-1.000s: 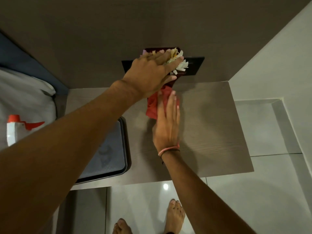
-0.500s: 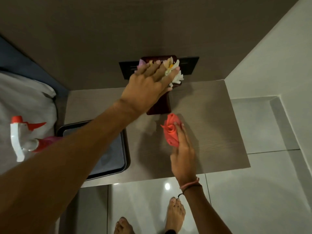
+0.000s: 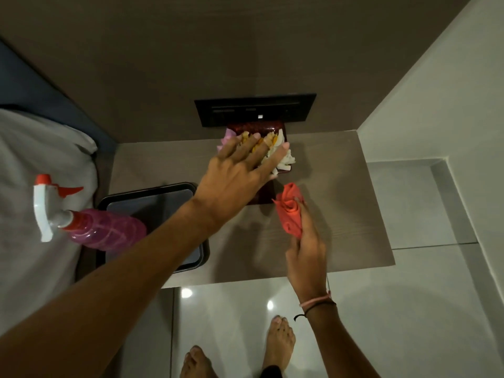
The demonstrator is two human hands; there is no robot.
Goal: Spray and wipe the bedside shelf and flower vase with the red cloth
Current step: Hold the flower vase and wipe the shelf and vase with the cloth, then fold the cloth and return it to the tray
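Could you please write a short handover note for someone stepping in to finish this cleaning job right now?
Left hand: fingers spread flat over the flowers, steadying the dark red vase at the back of the shelf.
Right hand: closed on the bunched red cloth, just right of the vase base, above the shelf.
Spray bottle: lying on the bed to the left, beside the dark tray.
Done: cannot tell what has been sprayed or wiped.
Left: probably finish the vase and the shelf surface, spraying again if needed.
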